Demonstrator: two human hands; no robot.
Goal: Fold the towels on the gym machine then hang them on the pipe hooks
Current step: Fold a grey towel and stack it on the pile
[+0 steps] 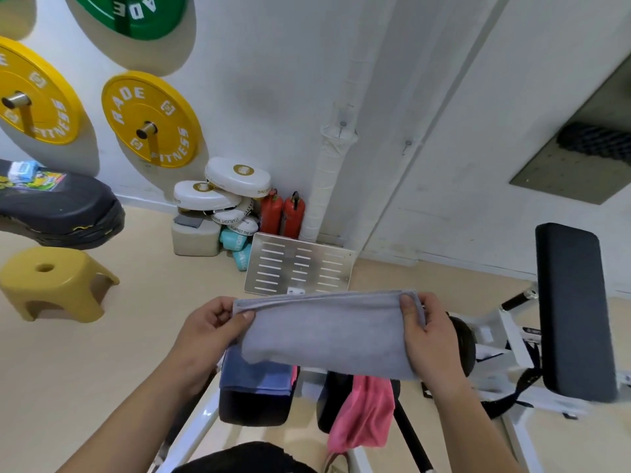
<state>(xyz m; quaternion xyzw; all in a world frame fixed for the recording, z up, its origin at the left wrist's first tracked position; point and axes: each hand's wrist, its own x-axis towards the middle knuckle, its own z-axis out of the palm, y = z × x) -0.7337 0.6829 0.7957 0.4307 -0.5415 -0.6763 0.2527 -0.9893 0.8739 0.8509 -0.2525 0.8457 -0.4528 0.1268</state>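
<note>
Item: grey towel (327, 331), held in the air between both hands, in front of the person and just above the front pads of the gym machine (515, 331). Left hand (211, 327) pinches the upper left corner, thumb on the near face and fingers curled behind. Right hand (430, 329) pinches the upper right corner the same way. The hands are set well apart, so the top edge is drawn taut and level, probably to line up the layers before the next fold. Condition: plain pale grey terry, already doubled. Two edges run together along the top, and the lower part hangs loose and smooth with a soft bulge at the lower left. Judged mid-fold, not yet ready for hanging. Associated stock: a blue towel (254, 373) lies across a black pad directly beneath the grey one, and a pink towel (363, 414) is draped over the neighbouring pad, its end hanging free and unfolded. Both appear to be awaiting their turn. Destination: the white-wrapped pipe (324, 199) in the wall corner ahead, carrying a small hook (342, 125). The pipe is well apart from the hands — reaching it will likely call for stepping forward past the slotted metal footplate (300, 264). No towel hangs on the pipe yet.
</note>
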